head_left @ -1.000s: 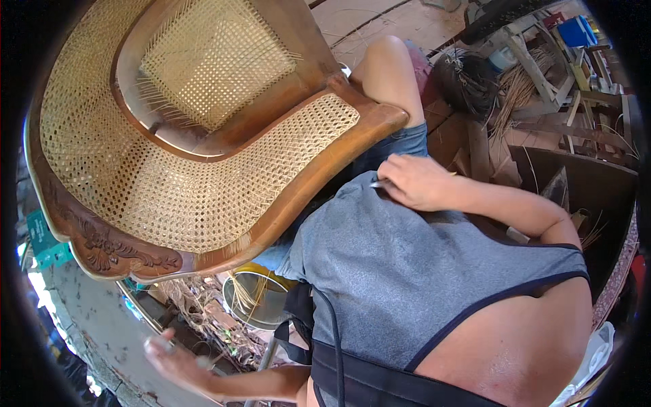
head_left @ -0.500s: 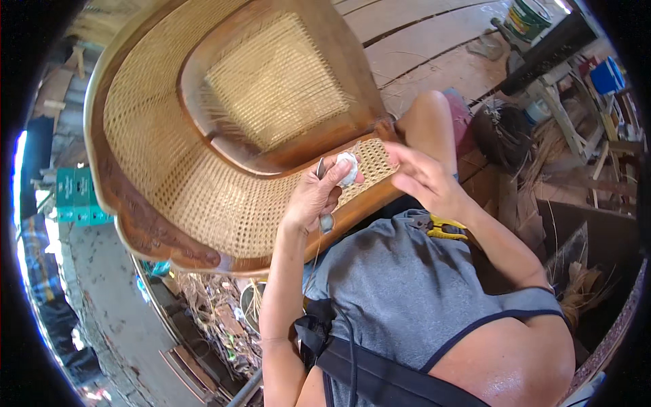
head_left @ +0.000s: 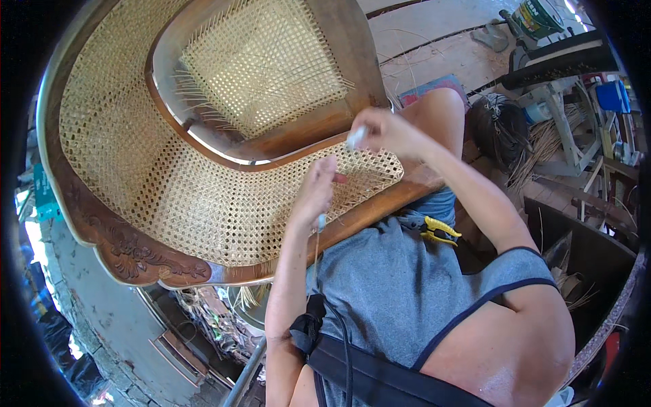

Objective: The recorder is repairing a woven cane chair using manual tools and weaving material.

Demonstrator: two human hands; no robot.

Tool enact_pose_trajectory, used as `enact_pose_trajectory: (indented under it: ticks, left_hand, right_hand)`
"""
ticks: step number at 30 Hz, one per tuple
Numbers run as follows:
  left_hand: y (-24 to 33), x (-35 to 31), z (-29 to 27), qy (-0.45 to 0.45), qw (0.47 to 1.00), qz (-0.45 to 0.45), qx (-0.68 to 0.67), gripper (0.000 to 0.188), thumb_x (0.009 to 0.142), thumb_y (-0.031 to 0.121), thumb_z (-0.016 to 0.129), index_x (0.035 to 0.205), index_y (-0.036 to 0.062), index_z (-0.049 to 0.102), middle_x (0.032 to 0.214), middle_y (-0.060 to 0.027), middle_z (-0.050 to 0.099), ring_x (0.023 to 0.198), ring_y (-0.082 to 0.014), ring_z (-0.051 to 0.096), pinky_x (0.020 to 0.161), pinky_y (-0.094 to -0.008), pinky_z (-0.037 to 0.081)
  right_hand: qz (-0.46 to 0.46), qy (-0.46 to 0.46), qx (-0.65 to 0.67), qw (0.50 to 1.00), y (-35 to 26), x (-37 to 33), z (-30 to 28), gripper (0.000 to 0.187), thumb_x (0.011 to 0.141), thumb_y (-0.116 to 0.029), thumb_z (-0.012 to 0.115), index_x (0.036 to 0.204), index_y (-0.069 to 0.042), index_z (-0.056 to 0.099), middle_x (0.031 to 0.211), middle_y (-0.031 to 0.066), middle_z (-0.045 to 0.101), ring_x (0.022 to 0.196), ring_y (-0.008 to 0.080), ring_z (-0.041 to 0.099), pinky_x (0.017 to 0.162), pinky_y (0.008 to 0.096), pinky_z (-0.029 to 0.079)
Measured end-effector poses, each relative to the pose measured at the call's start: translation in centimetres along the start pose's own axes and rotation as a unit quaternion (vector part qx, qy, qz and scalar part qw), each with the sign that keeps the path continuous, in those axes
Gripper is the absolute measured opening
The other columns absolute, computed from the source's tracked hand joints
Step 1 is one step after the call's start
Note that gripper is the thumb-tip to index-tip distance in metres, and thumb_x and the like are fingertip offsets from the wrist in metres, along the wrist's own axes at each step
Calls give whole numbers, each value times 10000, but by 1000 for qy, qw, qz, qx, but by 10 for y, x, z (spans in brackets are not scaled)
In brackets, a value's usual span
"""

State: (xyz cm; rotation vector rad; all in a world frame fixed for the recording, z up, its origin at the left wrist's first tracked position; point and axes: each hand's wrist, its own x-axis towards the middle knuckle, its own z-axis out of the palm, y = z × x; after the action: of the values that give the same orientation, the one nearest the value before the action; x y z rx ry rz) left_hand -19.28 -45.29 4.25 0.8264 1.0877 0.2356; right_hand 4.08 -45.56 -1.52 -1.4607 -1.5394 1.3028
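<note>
— Since the earlier frame, both hands shift: the pale lump passes, apparently, from the left hand to the right hand, and the chair sits farther left in view. How does each hand stand?

— Right: blurred, fingers closed, apparently pinching the lump. Left: fingers raised and not widely spread; whether they pinch anything cannot be told. At its lower edge shows a pale blue piece, held or worn, with a thin tan strand hanging below it.

— Where is the work?

— Carved wooden chair, in front of the person and to the left, its curved edge reaching over the lap. Cane webbing lies beneath both hands; beyond it is the inner cane panel, fringed with loose strand ends.

— Which faults are likely, and from what causes?

— First, dropping: the right hand's blur suggests quick motion, and a weak pinch could release the lump onto the webbing. Second, snagging: the hanging strand runs close to the left forearm and the chair's edge, so a sudden lift might catch it. Third, sliding: the yellow-handled pliers rest loose on the lap, and a shifted thigh could tip them off. Fourth, pricking: the strand ends probably scratch a hand reaching carelessly across.
</note>
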Motion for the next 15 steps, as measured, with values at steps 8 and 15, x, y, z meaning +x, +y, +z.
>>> enact_pose_trajectory:
  ticks: [8, 15]
  left_hand:
    - [-25, -6, -70, 46, 985, 72, -152, 136, 984, 220, 439, 920, 106, 474, 721, 10, 486, 431, -25, 328, 360, -180, 252]
    - [-26, -11, -58, 93, 968, 156, -176, 149, 988, 248, 551, 1008, 101, 565, 789, 55, 482, 535, 0, 355, 437, -162, 272]
  right_hand:
    - [206, 36, -310, 927, 115, 68, -47, 381, 765, -331, 756, 1033, -80, 654, 946, 163, 673, 929, 335, 654, 810, 437, 509]
    - [-55, 203, -486, 848, 43, 42, -8, 282, 863, -281, 662, 1076, -95, 657, 945, 137, 676, 881, 323, 652, 790, 432, 513]
